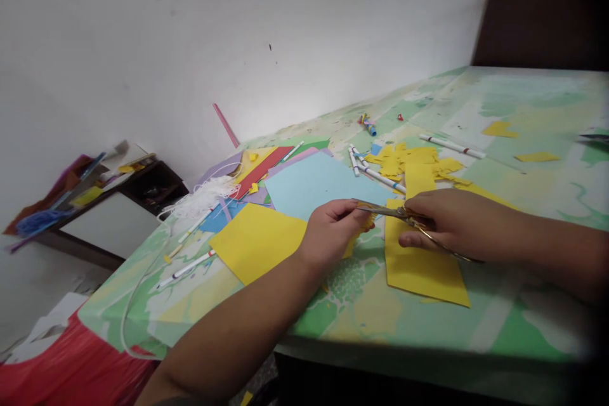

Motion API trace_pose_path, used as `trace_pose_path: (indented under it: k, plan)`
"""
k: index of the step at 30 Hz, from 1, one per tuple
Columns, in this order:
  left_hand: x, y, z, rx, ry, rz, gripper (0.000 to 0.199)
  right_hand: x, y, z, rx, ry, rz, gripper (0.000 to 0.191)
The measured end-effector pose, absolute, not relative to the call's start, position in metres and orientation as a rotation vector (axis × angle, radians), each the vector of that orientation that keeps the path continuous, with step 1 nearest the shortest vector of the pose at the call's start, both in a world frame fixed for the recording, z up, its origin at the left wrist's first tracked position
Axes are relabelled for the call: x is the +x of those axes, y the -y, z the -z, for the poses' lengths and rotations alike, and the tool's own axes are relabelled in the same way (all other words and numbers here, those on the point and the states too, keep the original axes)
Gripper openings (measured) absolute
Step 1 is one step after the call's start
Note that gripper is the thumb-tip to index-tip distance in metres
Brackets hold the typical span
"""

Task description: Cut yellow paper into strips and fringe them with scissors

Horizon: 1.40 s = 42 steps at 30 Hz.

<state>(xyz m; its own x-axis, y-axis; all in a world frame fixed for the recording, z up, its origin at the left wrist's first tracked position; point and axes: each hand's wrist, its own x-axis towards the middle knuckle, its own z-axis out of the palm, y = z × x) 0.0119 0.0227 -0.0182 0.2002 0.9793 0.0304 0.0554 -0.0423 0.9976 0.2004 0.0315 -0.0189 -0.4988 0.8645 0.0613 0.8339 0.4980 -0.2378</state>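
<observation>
My right hand (pixel 440 222) is closed around the handles of a pair of scissors (pixel 406 214), whose blades point left. Between the fingers of my left hand (pixel 333 231) is a small piece of yellow paper (pixel 370 222), mostly hidden by the hand. The scissor tips meet this piece at my fingertips; whether the blades are apart there I cannot tell. Below my right hand lies a yellow sheet (pixel 423 273) on the table. Another yellow sheet (pixel 259 241) lies left of my left hand, and a light blue sheet (pixel 314 181) is behind it.
A heap of yellow paper scraps (pixel 404 158) lies beyond my hands, with several white markers (pixel 378 176) beside it. White string (pixel 209 193) is bundled at the table's left and trails over the edge. A wall (pixel 285 44) stands behind the patterned tablecloth (pixel 533 196).
</observation>
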Motion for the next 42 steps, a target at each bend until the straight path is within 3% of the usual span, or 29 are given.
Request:
trace_pose_path:
  k: [42]
  plan:
    - [0.0114,-0.0212,0.0171,1.273,-1.045,-1.054,0.015,0.2046,-0.0375,0.0188,-1.567,2.582,-0.074,0.054]
